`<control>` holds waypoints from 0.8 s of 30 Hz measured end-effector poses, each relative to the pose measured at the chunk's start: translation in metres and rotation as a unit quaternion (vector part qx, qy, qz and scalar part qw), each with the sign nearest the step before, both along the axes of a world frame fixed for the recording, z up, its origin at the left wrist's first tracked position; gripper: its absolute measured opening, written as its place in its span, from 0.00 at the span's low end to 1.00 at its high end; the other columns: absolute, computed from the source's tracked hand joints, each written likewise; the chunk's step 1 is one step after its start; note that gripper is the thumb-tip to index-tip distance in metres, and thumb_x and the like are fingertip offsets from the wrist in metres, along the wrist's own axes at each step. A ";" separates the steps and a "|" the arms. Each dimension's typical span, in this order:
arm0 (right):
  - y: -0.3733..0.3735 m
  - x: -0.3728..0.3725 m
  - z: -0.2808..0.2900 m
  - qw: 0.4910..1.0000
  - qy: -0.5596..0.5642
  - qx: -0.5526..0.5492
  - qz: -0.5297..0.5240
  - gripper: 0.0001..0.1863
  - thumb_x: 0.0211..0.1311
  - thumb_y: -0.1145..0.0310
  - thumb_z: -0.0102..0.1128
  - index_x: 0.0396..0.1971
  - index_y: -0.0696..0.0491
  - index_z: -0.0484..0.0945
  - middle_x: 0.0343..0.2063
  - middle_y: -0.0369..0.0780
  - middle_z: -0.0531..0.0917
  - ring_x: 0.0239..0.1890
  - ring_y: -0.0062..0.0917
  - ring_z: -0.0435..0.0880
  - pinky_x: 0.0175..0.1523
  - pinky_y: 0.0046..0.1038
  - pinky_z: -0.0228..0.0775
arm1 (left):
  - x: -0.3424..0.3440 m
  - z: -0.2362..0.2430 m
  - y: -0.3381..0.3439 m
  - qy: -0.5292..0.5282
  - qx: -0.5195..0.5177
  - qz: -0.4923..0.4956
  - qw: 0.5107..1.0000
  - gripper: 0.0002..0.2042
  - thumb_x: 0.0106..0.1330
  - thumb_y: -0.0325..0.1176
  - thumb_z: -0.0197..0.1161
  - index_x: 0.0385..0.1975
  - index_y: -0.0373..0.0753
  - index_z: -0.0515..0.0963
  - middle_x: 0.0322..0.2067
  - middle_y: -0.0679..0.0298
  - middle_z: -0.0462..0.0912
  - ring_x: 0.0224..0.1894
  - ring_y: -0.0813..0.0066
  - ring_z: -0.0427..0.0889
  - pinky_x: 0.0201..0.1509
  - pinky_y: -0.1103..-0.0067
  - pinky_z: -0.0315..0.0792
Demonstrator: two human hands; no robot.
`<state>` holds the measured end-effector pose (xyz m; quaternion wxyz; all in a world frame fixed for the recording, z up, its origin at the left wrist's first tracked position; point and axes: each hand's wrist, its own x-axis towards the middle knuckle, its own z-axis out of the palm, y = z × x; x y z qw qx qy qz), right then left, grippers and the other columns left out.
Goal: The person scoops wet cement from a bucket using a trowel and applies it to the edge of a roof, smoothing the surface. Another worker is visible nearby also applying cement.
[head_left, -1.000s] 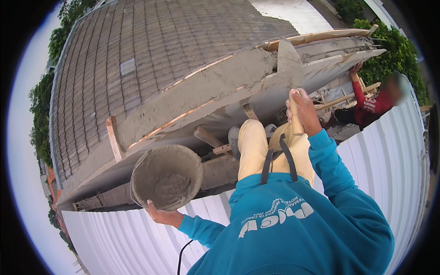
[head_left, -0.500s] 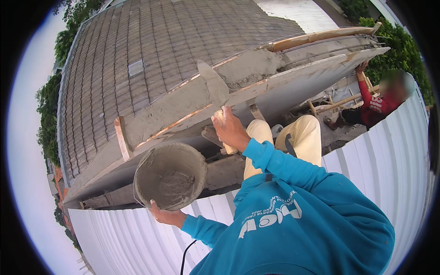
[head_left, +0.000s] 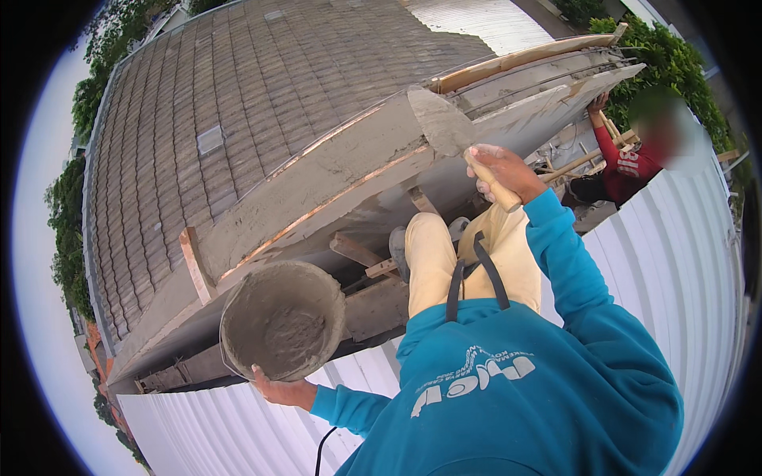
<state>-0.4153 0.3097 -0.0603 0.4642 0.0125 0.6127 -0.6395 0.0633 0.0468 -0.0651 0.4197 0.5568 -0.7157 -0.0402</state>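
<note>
My left hand [head_left: 284,390] grips the near rim of a round, cement-crusted bucket [head_left: 246,317], tilted so its inside shows. Some wet grey mortar [head_left: 298,332] lies at its bottom. In my right hand [head_left: 514,173] is the wooden handle of a trowel [head_left: 440,120], closed in the fingers. Its mortar-smeared steel blade lies over the long beam form, against the wet surface or just above it. Left of the blade, the mortar [head_left: 333,166] in the form is spread fairly smooth between wooden edge boards.
A tiled roof [head_left: 262,87] slopes beyond the beam. White corrugated sheeting [head_left: 651,254] lies around me. At right, a person in a red shirt [head_left: 635,166] holds the form's side board [head_left: 571,95]. Below the beam are a gap and wooden props [head_left: 355,248].
My right hand and the trowel have moved right along the beam. The mortar there, lumpy before, now looks flatter. The bucket stays in my left hand, slightly shifted in view.
</note>
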 end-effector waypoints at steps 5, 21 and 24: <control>0.054 0.003 -0.014 0.998 -0.015 -0.044 -0.053 0.17 0.75 0.54 0.52 0.49 0.53 0.70 0.31 0.36 0.74 0.20 0.17 0.73 0.19 0.21 0.67 | -0.019 0.016 -0.007 0.380 0.137 0.004 0.915 0.19 0.68 0.35 0.58 0.51 0.27 0.77 0.49 0.49 0.80 0.48 0.58 0.81 0.52 0.67 0.77; 0.053 -0.048 -0.112 0.668 0.648 0.355 -0.084 0.28 0.64 0.67 0.55 0.63 0.55 0.63 0.45 0.56 0.78 0.41 0.54 0.81 0.46 0.51 0.75 | -0.078 0.083 0.002 0.473 0.166 -0.043 0.864 0.23 0.68 0.39 0.58 0.54 0.24 0.76 0.54 0.49 0.78 0.52 0.58 0.79 0.58 0.67 0.74; 0.067 -0.052 -0.132 0.718 0.571 0.398 -0.017 0.29 0.61 0.71 0.54 0.64 0.54 0.62 0.50 0.56 0.76 0.45 0.54 0.80 0.48 0.51 0.74 | -0.084 0.097 0.003 0.458 0.165 -0.049 0.872 0.24 0.68 0.40 0.58 0.54 0.23 0.76 0.53 0.49 0.79 0.52 0.58 0.79 0.59 0.68 0.74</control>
